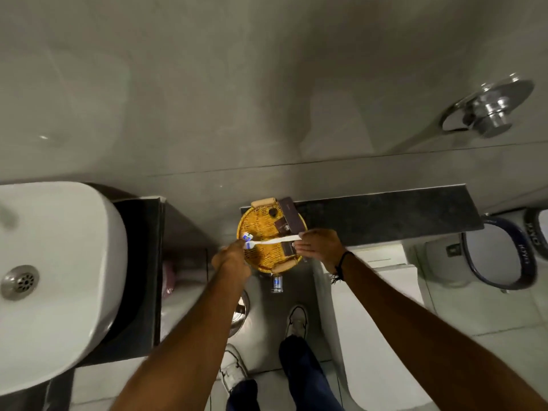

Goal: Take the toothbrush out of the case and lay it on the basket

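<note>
A round yellow woven basket (261, 223) sits at the left end of a dark stone shelf (385, 215). Across it, just above the weave, stretches a white toothbrush (275, 240) with a blue and white head pointing left. My left hand (232, 258) closes on the head end at the basket's left rim. My right hand (318, 244) pinches the handle's tip at the right rim. A dark brown case (288, 249) lies in the basket right under my right thumb. Two more brown boxes (289, 216) rest at the basket's back right.
A white washbasin (59, 262) with a metal drain (20, 282) fills the left side. A small clear bottle (277, 284) shows just below the basket. A chrome flush valve (489, 109) sticks out of the grey wall, and a toilet seat (498, 256) is at right. My shoes (296, 320) are on the floor.
</note>
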The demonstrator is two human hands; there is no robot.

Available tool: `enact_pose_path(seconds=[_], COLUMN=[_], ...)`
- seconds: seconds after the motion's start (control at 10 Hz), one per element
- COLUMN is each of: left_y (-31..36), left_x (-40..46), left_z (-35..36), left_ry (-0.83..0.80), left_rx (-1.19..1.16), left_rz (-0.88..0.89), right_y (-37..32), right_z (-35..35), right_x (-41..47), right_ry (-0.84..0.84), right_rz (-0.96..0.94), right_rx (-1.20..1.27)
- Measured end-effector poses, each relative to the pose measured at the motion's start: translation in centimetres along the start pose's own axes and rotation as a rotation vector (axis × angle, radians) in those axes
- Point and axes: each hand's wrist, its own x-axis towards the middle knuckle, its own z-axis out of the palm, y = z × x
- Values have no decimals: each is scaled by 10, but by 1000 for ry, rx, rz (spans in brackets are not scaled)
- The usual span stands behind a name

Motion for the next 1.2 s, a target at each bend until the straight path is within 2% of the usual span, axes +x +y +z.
enact_pose_path(seconds=[0.1, 0.2, 0.3, 0.4, 0.5, 0.6, 0.9, 1.0, 1.1, 1.2], left_y=[3, -4, -3, 2, 6, 7, 5, 6, 13, 27], left_x=[17, 35, 37, 42, 48, 51, 52, 46, 33, 11], left_z=[6, 11, 20, 27, 33, 35, 26, 18, 4, -14], left_ry=[-66, 96, 104, 136, 132, 69, -1, -55, -79, -71], left_rx=[-61, 13, 140, 340, 577, 740, 1334, 1424, 1473, 1502], left_rz=[-50, 95, 153, 235, 369, 468, 779, 845, 1007, 1207], right_y=[11, 23, 29, 34, 38, 41, 40, 39, 31, 17], right_z=[-8, -8, 0, 16, 28, 34, 53, 55, 57, 51], right_x=[24, 37, 45, 46, 48, 50, 59, 58, 50, 26], right_ry=[27, 69, 59, 88, 184, 232, 319, 315, 293, 316], right_rz=[7, -39, -43, -25, -77, -250, -385, -388, -402, -470], right_rx=[-48, -53, 10, -125, -433, -783, -1266, -1343, -1282, -1094])
